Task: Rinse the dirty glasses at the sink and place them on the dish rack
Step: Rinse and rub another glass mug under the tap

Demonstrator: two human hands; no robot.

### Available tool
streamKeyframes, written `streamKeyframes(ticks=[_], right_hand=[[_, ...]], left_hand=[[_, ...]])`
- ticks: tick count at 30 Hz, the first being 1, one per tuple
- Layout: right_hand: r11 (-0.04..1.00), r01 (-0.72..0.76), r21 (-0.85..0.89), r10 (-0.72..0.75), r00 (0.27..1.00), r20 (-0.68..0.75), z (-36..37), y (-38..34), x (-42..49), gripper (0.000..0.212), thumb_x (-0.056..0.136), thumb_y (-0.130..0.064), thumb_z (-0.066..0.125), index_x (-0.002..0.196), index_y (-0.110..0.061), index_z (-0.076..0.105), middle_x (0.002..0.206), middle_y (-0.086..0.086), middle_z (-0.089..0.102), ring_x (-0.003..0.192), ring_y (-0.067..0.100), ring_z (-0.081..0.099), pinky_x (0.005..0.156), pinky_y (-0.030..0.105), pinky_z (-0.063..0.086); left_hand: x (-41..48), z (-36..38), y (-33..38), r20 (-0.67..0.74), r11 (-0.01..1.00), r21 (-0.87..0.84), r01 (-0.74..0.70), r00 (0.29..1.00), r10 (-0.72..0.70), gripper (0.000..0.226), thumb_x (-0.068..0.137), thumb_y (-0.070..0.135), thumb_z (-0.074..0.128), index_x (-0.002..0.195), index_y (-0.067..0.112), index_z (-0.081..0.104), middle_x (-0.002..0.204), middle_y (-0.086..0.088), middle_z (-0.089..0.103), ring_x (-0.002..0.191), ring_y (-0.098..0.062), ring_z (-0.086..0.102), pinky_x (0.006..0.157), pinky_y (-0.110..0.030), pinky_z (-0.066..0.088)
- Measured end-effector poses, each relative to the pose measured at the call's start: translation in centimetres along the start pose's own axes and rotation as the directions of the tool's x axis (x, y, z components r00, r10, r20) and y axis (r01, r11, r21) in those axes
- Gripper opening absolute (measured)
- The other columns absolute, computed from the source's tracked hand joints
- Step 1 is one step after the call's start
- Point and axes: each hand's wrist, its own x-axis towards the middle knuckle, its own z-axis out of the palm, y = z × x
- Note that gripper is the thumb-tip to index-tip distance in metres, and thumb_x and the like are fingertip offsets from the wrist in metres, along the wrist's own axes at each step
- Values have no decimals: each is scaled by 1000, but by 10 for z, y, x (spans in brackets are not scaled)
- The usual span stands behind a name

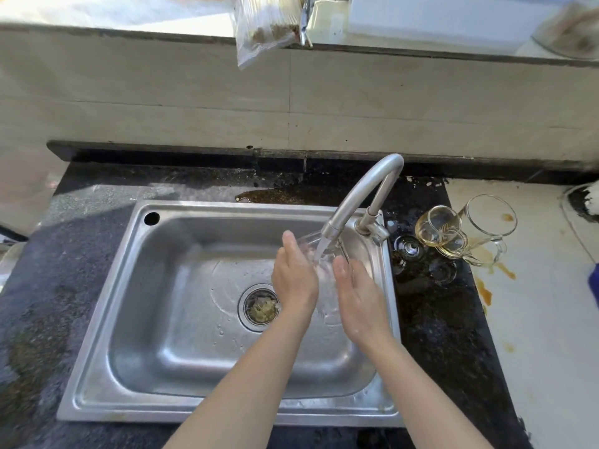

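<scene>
Glass (325, 288) under the running tap (366, 192), pressed between flat left hand (293, 280) and flat right hand (359, 303)

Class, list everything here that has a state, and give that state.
faucet: running
left hand: open, against the glass
right hand: open, against the glass
glass: under the stream, between the hands
drain strainer: holding food scraps
small mug: tilted, amber liquid inside
large mug: on its side
</scene>
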Motion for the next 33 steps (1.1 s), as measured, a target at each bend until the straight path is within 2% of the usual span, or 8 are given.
streamKeyframes(ticks=[4,6,9,13,16,22,27,33], right_hand=[[981,102,-166,-96,994,41,-1,-5,-4,55,84,-76,23,94,-30,53,81,-14,59,78,3,54,66,26,40],[976,85,-202,-70,994,81,0,-15,-1,62,88,-73,25,103,-22,58,93,-8,64,89,12,59,75,33,45],[982,-131,-139,157,967,199,4,-26,12,60,95,-62,21,119,-20,57,110,2,64,103,22,58,73,31,46],[910,-412,-52,405,851,334,1,-40,29,43,100,-45,26,128,-23,49,98,4,52,75,23,62,47,28,52],[936,-351,-38,334,846,416,-5,-47,34,26,99,-33,40,120,-20,51,92,2,51,64,20,58,41,25,48],[978,-204,48,176,922,346,-5,-40,36,44,93,-60,34,117,-32,59,91,9,67,60,19,63,43,26,41],[982,-77,174,18,948,318,2,-35,32,33,101,-44,34,90,-36,65,91,-23,59,85,-8,54,76,15,37],[855,-230,464,113,957,266,14,-34,38,33,94,-33,47,72,-26,71,80,-17,71,92,2,59,89,26,34]], left_hand=[[8,-13,-7,-34,897,-326,297,945,-326,42,89,45,48,63,14,57,67,-3,58,66,-23,53,65,-34,42],[14,-21,-14,1,881,-317,352,929,-371,40,88,44,48,60,15,54,58,-2,52,55,-21,47,56,-31,38],[22,-32,-23,62,903,-210,376,926,-371,47,94,52,45,64,16,43,51,1,33,42,-15,27,44,-26,23],[24,-42,-24,191,906,-141,400,909,-371,45,99,49,40,69,14,41,54,2,25,41,-13,22,43,-23,19],[22,-44,-24,205,917,-88,388,908,-365,39,103,35,34,74,12,44,57,-2,31,43,-15,27,42,-22,25],[36,-49,-14,259,830,-83,551,817,-516,31,93,0,27,69,16,39,58,1,29,31,-9,21,34,-10,19],[47,-55,-22,364,712,-37,702,673,-644,34,90,-4,23,67,12,43,47,0,37,35,-7,31,32,-8,34],[33,-49,-19,430,752,81,654,658,-618,32,91,-1,23,95,7,54,71,-6,48,52,-10,33,35,-14,36]])
